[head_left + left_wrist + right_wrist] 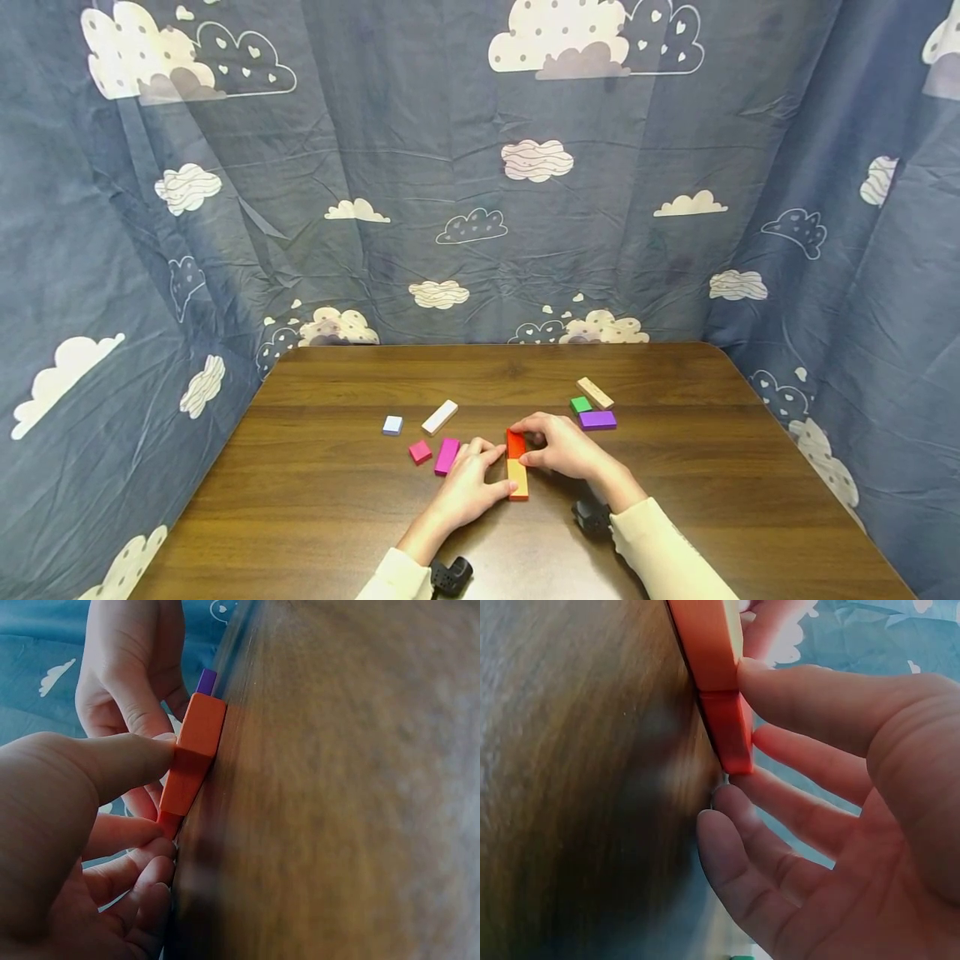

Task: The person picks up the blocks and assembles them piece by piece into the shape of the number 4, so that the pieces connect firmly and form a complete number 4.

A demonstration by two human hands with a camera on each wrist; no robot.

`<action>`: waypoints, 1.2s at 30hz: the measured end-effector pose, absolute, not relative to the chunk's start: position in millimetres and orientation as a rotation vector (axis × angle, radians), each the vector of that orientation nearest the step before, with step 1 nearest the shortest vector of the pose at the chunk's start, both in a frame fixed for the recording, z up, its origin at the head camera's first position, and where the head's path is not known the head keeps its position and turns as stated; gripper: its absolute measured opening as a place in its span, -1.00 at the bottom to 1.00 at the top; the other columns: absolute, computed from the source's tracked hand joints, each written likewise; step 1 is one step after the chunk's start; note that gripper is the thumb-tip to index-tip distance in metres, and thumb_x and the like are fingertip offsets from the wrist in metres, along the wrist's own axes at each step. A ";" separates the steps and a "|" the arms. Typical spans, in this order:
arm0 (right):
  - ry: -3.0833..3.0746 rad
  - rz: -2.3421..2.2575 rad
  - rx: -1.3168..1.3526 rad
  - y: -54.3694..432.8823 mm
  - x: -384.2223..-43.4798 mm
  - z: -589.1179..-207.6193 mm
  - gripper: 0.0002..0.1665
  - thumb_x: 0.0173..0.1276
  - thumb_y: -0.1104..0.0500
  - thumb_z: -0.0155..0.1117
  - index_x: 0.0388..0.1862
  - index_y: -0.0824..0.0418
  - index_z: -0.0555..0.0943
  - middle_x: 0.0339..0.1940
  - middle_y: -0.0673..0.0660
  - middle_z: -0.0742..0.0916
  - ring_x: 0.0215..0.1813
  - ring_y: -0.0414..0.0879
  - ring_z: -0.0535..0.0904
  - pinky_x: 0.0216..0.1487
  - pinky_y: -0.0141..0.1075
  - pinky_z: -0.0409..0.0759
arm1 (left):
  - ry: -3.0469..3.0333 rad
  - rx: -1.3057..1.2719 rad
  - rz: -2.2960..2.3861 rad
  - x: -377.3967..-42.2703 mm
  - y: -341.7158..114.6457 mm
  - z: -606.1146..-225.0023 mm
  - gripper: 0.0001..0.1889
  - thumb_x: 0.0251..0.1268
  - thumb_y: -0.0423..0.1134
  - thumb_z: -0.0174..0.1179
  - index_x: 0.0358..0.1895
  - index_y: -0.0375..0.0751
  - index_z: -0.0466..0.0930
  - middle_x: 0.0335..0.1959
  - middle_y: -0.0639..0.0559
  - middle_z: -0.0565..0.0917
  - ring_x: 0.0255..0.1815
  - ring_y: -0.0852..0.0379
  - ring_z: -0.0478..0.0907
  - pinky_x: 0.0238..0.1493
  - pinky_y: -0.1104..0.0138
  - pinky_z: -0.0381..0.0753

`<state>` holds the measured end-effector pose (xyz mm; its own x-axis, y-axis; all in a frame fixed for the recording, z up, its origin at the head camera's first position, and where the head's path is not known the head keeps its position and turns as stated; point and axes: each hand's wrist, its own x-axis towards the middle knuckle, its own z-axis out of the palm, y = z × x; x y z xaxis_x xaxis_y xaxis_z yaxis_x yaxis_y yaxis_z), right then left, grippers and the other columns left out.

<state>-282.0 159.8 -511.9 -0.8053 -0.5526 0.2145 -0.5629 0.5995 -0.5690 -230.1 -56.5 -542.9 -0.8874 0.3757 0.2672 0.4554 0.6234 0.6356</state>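
Note:
A red block (516,444) and a yellow-orange block (517,479) lie end to end on the table, forming one straight strip. My right hand (566,446) pinches the red block, its index finger at the far end and its thumb by the joint between the two. From the left, my left hand (472,485) touches the strip. Its thumb presses the orange block (196,739), and its fingertips (161,844) reach the red block's side. Seen from the right wrist, the red block (731,731) butts against the orange block (705,645).
Left of the hands lie a magenta block (447,457), a pink-red square (420,452), a white block (439,417) and a pale blue square (392,425). Beyond the right hand are a purple block (597,421), a green square (581,405) and a beige block (595,392). A cloud-patterned curtain (405,275) hangs behind the table.

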 end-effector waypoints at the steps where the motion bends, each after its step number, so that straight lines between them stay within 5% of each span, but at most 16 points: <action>1: -2.791 1.002 0.978 159.7 -281.8 -512.1 -0.43 0.11 0.21 0.57 0.15 0.22 0.68 -0.03 0.04 0.73 -0.19 -0.03 0.60 -0.17 -0.25 0.52 | -2.733 -0.699 -1.119 -230.0 -56.6 -542.8 -0.33 0.18 -0.06 0.44 0.29 -0.37 0.54 0.02 0.02 0.53 0.10 0.06 0.39 0.11 0.18 0.43; 16: -2.802 0.992 0.969 154.6 -279.9 -506.8 -0.48 0.16 0.25 0.53 0.14 0.24 0.68 0.06 0.07 0.73 -0.12 -0.01 0.65 -0.08 -0.09 0.59 | -2.748 -0.705 -1.098 -230.1 -57.5 -536.6 -0.36 0.22 -0.08 0.42 0.30 -0.37 0.54 0.04 0.01 0.52 0.12 0.05 0.39 0.13 0.18 0.44; 36: -2.812 0.965 0.975 155.2 -275.8 -509.5 -0.46 0.20 0.24 0.50 0.19 0.25 0.66 0.11 0.08 0.71 -0.16 -0.04 0.64 -0.11 -0.19 0.58 | -2.746 -0.714 -1.115 -229.2 -56.0 -539.2 -0.34 0.22 -0.09 0.43 0.32 -0.39 0.51 0.02 0.02 0.52 0.10 0.06 0.39 0.10 0.19 0.44</action>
<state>-275.8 155.2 -509.5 -0.8058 -0.5561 0.2036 -0.5639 0.6158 -0.5503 -229.2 -56.0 -539.2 -0.8862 0.3869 0.2549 0.4551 0.6236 0.6356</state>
